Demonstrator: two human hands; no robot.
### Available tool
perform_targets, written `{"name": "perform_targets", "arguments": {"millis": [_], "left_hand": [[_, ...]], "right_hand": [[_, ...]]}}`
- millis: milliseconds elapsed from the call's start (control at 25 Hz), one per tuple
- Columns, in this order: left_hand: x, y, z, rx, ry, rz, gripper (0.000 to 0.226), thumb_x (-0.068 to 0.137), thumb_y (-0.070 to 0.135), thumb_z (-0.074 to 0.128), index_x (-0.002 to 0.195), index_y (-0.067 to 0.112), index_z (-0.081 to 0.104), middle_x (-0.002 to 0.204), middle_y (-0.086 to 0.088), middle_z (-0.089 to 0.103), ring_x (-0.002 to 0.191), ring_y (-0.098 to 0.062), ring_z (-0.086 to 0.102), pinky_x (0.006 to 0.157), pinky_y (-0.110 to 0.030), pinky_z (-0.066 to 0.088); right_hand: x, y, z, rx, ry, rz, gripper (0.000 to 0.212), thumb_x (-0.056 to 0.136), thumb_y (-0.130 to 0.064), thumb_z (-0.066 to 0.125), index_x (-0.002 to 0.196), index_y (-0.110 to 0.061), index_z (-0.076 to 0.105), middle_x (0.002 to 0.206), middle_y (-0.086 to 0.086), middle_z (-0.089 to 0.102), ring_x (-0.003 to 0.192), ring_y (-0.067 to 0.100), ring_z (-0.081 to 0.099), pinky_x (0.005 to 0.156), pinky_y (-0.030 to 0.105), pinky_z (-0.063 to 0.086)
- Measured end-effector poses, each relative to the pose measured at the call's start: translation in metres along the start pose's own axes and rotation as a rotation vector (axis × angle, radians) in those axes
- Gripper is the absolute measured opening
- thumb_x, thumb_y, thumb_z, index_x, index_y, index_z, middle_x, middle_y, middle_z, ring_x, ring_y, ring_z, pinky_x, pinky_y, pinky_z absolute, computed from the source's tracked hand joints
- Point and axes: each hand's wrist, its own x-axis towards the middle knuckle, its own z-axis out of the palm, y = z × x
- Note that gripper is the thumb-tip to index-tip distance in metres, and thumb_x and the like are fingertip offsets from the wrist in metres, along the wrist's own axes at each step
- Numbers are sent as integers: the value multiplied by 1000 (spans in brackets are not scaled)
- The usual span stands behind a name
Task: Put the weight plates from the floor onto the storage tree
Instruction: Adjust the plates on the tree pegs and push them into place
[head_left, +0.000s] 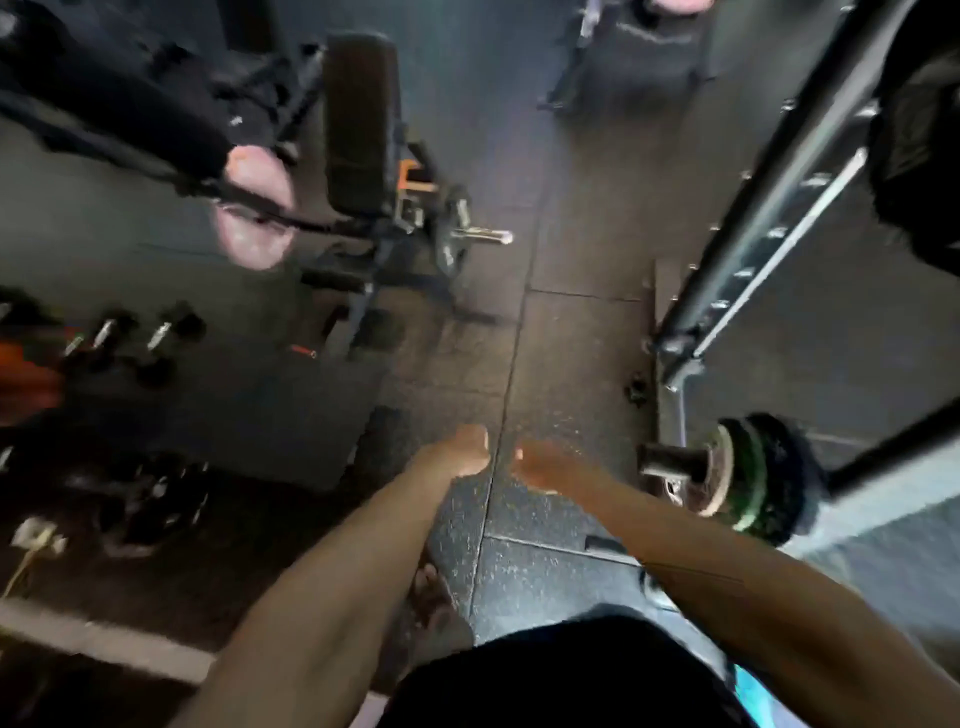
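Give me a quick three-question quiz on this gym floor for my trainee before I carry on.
1. True or false: the left hand holds a plate.
2. The loose plates lie on the person's: A left, B right, C straight ahead?
3. Fill in: the green plate is loaded on a ____.
Key: 1 false; 2 A; 3 bar.

Floor tiles (550, 525) look like matt, speckled rubber. The bar end (485, 237) gleams, polished metal. The bench pad (358, 119) is dull black, and the weight plates (153, 501) are dark, faintly shiny.
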Motion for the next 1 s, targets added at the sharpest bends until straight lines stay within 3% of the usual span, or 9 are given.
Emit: {"name": "perform_targets", "arguments": {"millis": [80,160,320,520,640,840,1000], "left_hand": [[30,10,-45,88,3,82,25,88,3,43,68,5,56,72,-29,59,74,-36,65,58,-30,43],[61,36,-74,147,10,232,24,86,5,43,86,-2,65,93,-31,67,85,-38,68,67,-39,51],[78,110,-88,397,-59,535,28,95,13,46,105,-3,66,106,-24,71,98,-35,68,82,-35,53],[87,204,-54,563,-197,760,19,94,27,53,100,12,64,99,-15,75,88,-27,72,77,-34,56],[78,244,-33,704,-242,910,29,97,28,52,111,5,63,110,-17,71,100,-31,69,85,-36,52],[82,272,-17,885,-346,985,28,99,29,51,116,9,59,101,-15,73,77,-25,68,69,-30,49],[92,282,-9,948,-420,1010,28,99,31,50,113,9,60,108,-18,71,94,-31,70,81,-38,54]], "right_hand": [[11,-10,-12,107,21,84,19,101,-16,47,97,-10,64,96,17,62,97,32,62,76,26,44],[17,-10,-15,276,113,233,29,100,-20,46,103,0,66,109,26,65,104,37,62,83,34,47],[15,15,-11,403,243,442,27,94,-24,47,85,-5,64,103,25,68,96,37,66,69,33,43],[-3,52,13,712,359,663,38,99,-36,48,119,-5,61,123,17,63,112,35,61,93,41,50],[-19,61,19,981,421,746,40,105,-27,38,124,2,57,124,20,60,112,35,58,86,36,43],[-38,67,26,1000,455,982,35,99,-29,48,115,-3,64,97,10,57,88,25,53,78,35,43],[-41,74,22,1103,561,1076,31,98,-23,48,114,-4,65,96,9,57,89,26,54,84,39,47]]}}
